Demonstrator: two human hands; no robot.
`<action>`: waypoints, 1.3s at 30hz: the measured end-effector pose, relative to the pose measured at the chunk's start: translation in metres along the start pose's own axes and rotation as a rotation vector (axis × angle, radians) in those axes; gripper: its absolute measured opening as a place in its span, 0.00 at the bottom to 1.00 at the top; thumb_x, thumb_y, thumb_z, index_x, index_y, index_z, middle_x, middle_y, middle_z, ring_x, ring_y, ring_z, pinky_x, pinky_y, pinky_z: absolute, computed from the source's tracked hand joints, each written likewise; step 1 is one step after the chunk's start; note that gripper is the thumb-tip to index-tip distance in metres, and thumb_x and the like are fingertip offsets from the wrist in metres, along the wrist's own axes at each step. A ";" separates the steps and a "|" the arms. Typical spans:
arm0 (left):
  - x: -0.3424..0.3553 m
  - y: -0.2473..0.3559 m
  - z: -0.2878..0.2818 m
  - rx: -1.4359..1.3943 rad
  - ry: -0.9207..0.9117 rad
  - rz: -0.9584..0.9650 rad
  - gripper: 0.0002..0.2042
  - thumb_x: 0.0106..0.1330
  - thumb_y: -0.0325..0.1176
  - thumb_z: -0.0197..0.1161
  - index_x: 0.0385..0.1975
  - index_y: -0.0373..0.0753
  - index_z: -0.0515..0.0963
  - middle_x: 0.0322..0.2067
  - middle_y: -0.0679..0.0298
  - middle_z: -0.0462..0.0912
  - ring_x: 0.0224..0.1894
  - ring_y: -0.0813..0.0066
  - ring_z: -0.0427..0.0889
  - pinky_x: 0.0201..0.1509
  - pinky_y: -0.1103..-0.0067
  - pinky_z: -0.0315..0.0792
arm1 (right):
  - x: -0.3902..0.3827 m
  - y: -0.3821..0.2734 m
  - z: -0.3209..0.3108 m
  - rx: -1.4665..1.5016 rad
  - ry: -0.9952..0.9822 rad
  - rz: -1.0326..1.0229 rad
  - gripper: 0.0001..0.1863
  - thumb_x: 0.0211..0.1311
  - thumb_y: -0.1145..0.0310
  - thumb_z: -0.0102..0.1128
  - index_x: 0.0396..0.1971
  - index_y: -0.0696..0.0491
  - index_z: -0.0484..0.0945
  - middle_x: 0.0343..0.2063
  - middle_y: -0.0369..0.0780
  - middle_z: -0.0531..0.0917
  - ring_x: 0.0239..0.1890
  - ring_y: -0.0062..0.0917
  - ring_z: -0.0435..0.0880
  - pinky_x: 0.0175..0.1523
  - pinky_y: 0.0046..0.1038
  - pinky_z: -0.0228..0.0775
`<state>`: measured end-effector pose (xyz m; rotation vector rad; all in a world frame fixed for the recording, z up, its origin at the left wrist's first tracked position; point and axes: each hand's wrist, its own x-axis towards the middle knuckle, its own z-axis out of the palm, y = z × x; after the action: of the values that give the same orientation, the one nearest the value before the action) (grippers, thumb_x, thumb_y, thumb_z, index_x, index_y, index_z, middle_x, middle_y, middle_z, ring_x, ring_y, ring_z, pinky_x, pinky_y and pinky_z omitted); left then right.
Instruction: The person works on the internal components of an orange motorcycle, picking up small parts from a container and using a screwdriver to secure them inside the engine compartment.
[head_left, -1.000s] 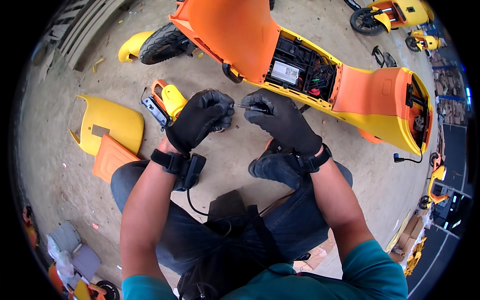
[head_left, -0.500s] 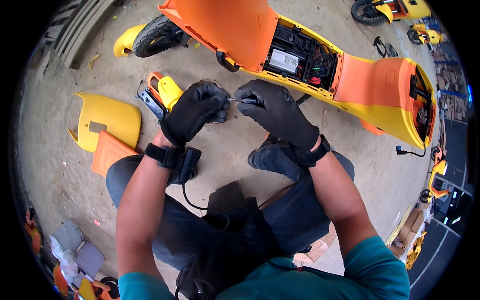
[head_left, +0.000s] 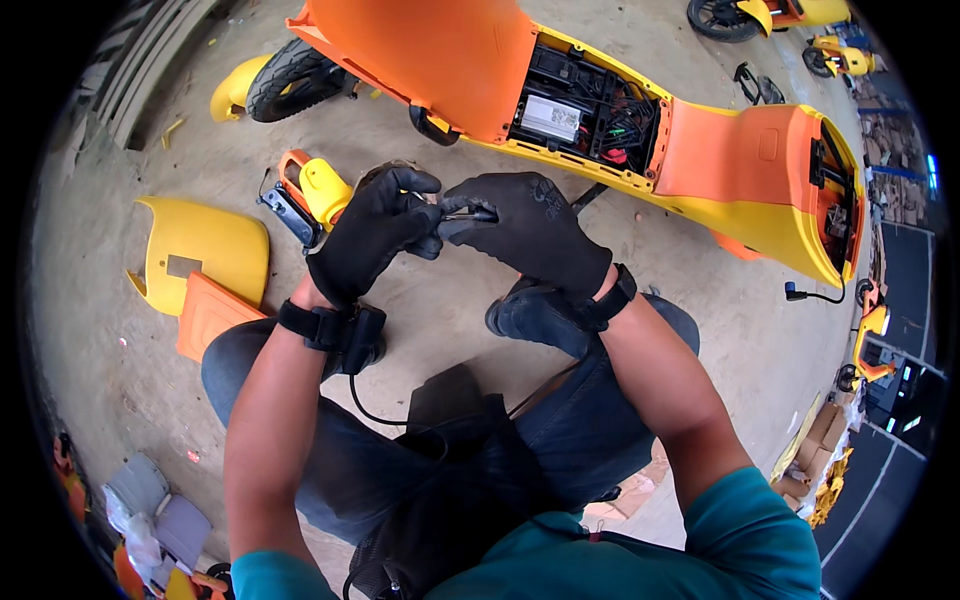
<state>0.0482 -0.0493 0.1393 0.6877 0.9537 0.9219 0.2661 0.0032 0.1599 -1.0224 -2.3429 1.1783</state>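
The right hand (head_left: 528,228), in a black glove, pinches a thin tool (head_left: 482,215) between thumb and curled fingers, leaving only a small gap where the dark handle and metal shaft show. The left hand (head_left: 380,232), gloved alike, has its fingers bent inward at the tool's other end; whether they are pressed on the tip or on some small piece cannot be told. The tool lies roughly level between the two hands, which nearly meet in front of the body. Both backs face up, the right hand pointing leftward, the left pointing up and to the right. Both elbows are bent, and each wrist wears a black strap; the left one carries a box (head_left: 365,330) with a cable.

Beyond the bent knees, an orange panel (head_left: 220,315) overlaps a yellow panel (head_left: 215,235) on the floor. Near the left hand lies a yellow-and-orange part (head_left: 325,190).

Past the hands, the scooter (head_left: 740,160) has an uncovered bay (head_left: 660,120) in its body, holding a silver box (head_left: 548,118) with a white label, black wiring and a few red and green bits. At far right, a cardboard box (head_left: 828,428) stands near yellow pieces (head_left: 832,500).
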 end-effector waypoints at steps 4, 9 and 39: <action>0.001 0.003 0.000 0.020 0.002 0.013 0.16 0.68 0.24 0.59 0.54 0.34 0.69 0.39 0.63 0.78 0.35 0.78 0.82 0.40 0.81 0.80 | 0.002 -0.001 0.004 0.016 0.062 -0.060 0.20 0.56 0.59 0.70 0.47 0.51 0.83 0.34 0.40 0.86 0.35 0.32 0.84 0.42 0.31 0.74; 0.001 0.000 -0.008 0.027 -0.032 0.011 0.18 0.69 0.25 0.59 0.57 0.33 0.68 0.40 0.62 0.80 0.35 0.78 0.82 0.41 0.81 0.80 | 0.002 -0.013 0.000 0.097 -0.005 0.053 0.21 0.58 0.60 0.69 0.49 0.52 0.81 0.30 0.42 0.85 0.30 0.30 0.83 0.38 0.30 0.72; 0.001 0.010 -0.007 0.053 0.017 -0.083 0.25 0.61 0.23 0.59 0.60 0.32 0.70 0.44 0.63 0.81 0.42 0.76 0.81 0.46 0.79 0.76 | 0.006 0.007 0.014 -0.059 0.107 -0.144 0.19 0.55 0.59 0.71 0.46 0.50 0.83 0.37 0.41 0.86 0.39 0.34 0.84 0.46 0.32 0.76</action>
<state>0.0383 -0.0427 0.1440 0.6814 1.0173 0.8331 0.2572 0.0029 0.1462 -0.8957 -2.3361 0.9829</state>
